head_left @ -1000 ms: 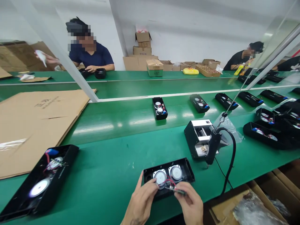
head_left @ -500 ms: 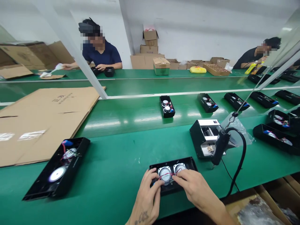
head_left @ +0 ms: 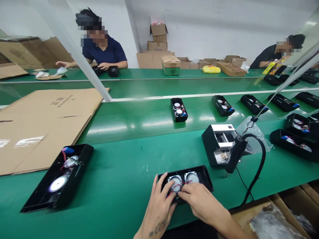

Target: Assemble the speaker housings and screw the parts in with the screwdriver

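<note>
In front of me on the green bench lies an open black speaker housing [head_left: 206, 177], long side towards me. Two round speakers with pale cones, a left one [head_left: 175, 183] and a right one [head_left: 192, 177], sit inside. Thin red wires [head_left: 184, 182] run over them. My left hand [head_left: 160, 199] reaches across the housing's left end, thumb and index finger closed at the wires, other fingers over the far rim. With fingertips pinched, my right hand [head_left: 199, 199] holds the wires at the near side of the left speaker. Its fingers partly hide the near wall and wire ends.
Another open housing [head_left: 79, 176] lies at left beside a flat cardboard sheet [head_left: 50, 122]. A black machine [head_left: 211, 146] stands right, with a hanging electric screwdriver [head_left: 235, 156] before it. Several housings line the far belt, one central [head_left: 178, 109]. Two people sit beyond.
My right hand has shifted left and nearer my left hand, drawing the wires towards the left speaker's near edge. My left fingers have spread more across the housing.
</note>
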The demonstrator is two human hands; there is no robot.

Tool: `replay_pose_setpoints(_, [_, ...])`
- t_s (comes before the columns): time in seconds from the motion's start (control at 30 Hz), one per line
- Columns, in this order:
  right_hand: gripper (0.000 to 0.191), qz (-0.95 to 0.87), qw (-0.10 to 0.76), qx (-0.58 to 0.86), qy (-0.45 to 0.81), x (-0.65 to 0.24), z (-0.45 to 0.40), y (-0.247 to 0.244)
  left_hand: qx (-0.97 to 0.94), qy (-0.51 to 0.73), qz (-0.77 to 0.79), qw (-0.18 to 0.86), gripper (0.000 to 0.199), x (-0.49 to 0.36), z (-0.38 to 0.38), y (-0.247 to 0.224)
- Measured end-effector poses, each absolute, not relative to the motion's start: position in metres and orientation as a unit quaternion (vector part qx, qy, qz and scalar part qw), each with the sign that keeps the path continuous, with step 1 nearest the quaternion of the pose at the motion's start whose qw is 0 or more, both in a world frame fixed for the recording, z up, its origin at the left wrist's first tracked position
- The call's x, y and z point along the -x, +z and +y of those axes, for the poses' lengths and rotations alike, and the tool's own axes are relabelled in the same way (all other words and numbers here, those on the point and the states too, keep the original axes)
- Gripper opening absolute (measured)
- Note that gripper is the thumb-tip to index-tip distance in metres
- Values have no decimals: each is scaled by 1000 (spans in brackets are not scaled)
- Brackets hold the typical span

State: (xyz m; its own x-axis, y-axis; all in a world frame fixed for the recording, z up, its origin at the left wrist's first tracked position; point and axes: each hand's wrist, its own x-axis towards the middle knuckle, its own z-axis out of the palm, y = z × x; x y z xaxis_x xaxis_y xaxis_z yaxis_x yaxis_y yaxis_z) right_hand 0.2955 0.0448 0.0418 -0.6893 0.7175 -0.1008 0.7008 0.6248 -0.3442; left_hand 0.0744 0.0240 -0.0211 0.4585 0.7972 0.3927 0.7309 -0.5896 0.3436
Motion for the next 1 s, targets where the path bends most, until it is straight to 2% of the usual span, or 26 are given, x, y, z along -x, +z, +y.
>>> replay_pose_setpoints(0.2, [31, -880, 36, 411, 236, -298, 40, 44, -868, 247, 423, 76, 29, -70, 27, -23])
replay_pose_setpoints(0.4, [49, -892, 120, 400, 175, -298, 22, 15, -887, 221, 401, 57, 27, -70, 32, -24])
replay_pose_setpoints(0.6, [55, -902, 100, 393, 149, -291, 19, 13, -896, 213, 389, 31, 25, -74, 41, -21])
replay_pose_setpoints(0.67, [48, -904, 71, 392, 155, -289, 29, 20, -902, 202, 375, 79, 27, -74, 53, -14])
replay_pose_setpoints(0.77, [26, -898, 9, 406, 169, -287, 57, 37, -888, 135, 379, 224, 24, -72, 85, 4])
replay_pose_setpoints(0.87, [26, -881, -20, 431, 193, -284, 93, 59, -863, 82, 389, 313, 12, -70, 122, 24])
replay_pose_setpoints(1.0, [33, -866, -24, 439, 239, -282, 124, 80, -850, 58, 385, 354, 25, -68, 152, 38])
